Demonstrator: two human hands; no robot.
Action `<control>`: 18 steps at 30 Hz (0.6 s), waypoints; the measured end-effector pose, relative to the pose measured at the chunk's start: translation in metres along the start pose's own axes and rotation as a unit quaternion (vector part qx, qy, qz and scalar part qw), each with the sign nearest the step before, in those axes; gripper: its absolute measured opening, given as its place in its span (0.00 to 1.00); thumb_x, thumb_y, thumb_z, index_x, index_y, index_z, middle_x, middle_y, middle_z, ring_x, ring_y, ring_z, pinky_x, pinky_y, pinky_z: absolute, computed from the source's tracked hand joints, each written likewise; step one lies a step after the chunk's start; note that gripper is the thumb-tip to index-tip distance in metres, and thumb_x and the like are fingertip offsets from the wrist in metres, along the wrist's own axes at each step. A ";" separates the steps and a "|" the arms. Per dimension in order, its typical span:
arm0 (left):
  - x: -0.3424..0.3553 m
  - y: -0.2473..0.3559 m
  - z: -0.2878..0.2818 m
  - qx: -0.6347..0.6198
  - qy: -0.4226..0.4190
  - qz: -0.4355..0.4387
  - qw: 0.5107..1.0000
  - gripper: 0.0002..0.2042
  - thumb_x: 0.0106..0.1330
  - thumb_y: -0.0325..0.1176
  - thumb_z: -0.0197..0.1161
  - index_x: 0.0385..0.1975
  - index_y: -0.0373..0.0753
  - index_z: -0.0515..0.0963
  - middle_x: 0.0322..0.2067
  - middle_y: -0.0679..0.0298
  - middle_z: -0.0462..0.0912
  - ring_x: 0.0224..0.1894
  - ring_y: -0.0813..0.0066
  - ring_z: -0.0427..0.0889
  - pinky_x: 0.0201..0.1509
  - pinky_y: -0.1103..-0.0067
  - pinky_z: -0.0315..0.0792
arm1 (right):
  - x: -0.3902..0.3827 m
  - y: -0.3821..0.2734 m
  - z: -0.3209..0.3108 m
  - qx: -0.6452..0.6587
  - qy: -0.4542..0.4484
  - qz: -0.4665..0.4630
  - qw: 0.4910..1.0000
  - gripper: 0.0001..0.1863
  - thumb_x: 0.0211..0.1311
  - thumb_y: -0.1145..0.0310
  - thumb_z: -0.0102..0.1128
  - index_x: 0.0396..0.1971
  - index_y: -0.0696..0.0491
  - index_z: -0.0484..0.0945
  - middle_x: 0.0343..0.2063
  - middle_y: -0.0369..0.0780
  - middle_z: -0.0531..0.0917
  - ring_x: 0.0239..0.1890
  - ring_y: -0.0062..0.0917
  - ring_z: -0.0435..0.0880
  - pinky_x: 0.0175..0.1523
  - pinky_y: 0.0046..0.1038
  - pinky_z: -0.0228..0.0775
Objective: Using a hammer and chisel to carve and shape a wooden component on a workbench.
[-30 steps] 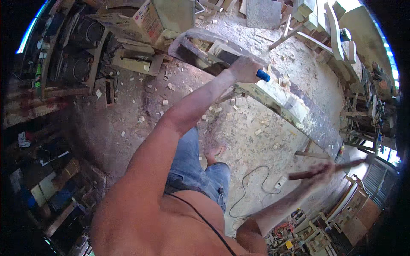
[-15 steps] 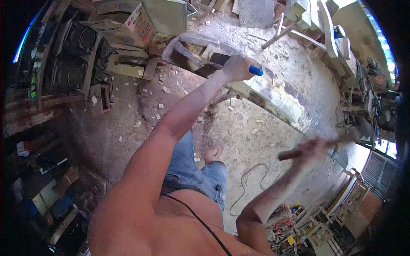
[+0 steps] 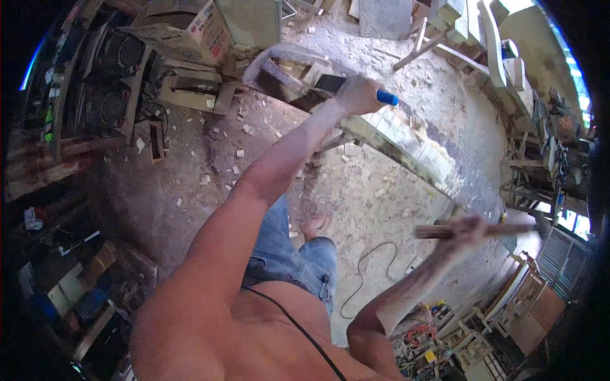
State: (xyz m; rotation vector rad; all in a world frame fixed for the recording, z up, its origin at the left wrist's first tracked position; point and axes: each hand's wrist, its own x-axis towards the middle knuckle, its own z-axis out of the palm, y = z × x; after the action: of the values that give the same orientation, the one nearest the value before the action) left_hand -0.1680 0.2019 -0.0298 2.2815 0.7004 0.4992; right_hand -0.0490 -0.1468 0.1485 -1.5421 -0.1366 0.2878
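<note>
My left hand [image 3: 357, 95] is closed around a blue-handled tool [image 3: 387, 98] over a long, dusty plank bench [image 3: 279, 66]; the tool's working end is hidden. Along the bench lies a pale wooden workpiece [image 3: 419, 155] with shavings on it. Out to the lower right, beside the bench's end, my right hand [image 3: 469, 232] grips a wooden-handled hammer [image 3: 433, 232], held roughly level, its dark head blurred at the right end.
Wood offcuts litter the floor around my bare foot [image 3: 316, 225]. Cardboard boxes [image 3: 184, 35] and speakers [image 3: 109, 105] stand at left. Timber pieces [image 3: 492, 44] are piled at upper right. A cable [image 3: 362, 267] snakes across the floor near tools [image 3: 429, 330].
My right hand with the hammer rose up and leftward, then shifted slightly back right and down. My left hand moved a little up and left, then slightly right, still holding the blue handle.
</note>
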 end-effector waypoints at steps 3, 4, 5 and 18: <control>0.000 -0.002 -0.002 0.008 0.000 0.026 1.000 0.11 0.64 0.46 0.66 0.42 0.55 0.90 0.32 0.55 0.89 0.37 0.54 0.89 0.42 0.63 0.81 | 0.017 -0.004 0.029 0.183 -0.035 -0.090 0.978 0.17 0.73 0.56 0.59 0.25 0.47 0.71 0.22 0.31 0.72 0.21 0.15 0.70 0.26 0.23 0.65; 0.003 0.007 0.000 0.003 0.000 0.032 0.999 0.11 0.64 0.46 0.66 0.42 0.55 0.90 0.32 0.55 0.89 0.37 0.54 0.89 0.42 0.63 0.81 | 0.019 0.049 0.033 -0.113 0.004 -0.215 0.970 0.16 0.72 0.56 0.60 0.25 0.50 0.73 0.21 0.32 0.74 0.21 0.17 0.72 0.25 0.24 0.66; 0.005 0.015 0.003 -0.034 0.039 0.052 0.997 0.12 0.62 0.48 0.67 0.34 0.49 0.87 0.30 0.52 0.88 0.35 0.51 0.89 0.41 0.61 0.81 | 0.013 0.122 0.035 -0.460 0.031 -0.293 0.838 0.16 0.70 0.57 0.61 0.26 0.52 0.75 0.19 0.33 0.75 0.20 0.18 0.73 0.24 0.26 0.66; -0.028 -0.136 -0.162 0.226 0.186 -0.004 0.956 0.08 0.74 0.35 0.56 0.40 0.42 0.82 0.35 0.55 0.86 0.32 0.56 0.87 0.34 0.61 0.79 | -0.026 0.099 -0.083 -0.381 -0.002 0.135 0.915 0.11 0.66 0.65 0.63 0.28 0.51 0.72 0.13 0.30 0.69 0.11 0.15 0.67 0.15 0.23 0.57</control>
State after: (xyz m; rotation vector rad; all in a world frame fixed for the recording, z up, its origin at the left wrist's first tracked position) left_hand -0.3214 0.3499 -0.0195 2.6342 1.1017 0.8511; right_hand -0.0617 -0.2335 0.0503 -2.3460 -0.0339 0.4940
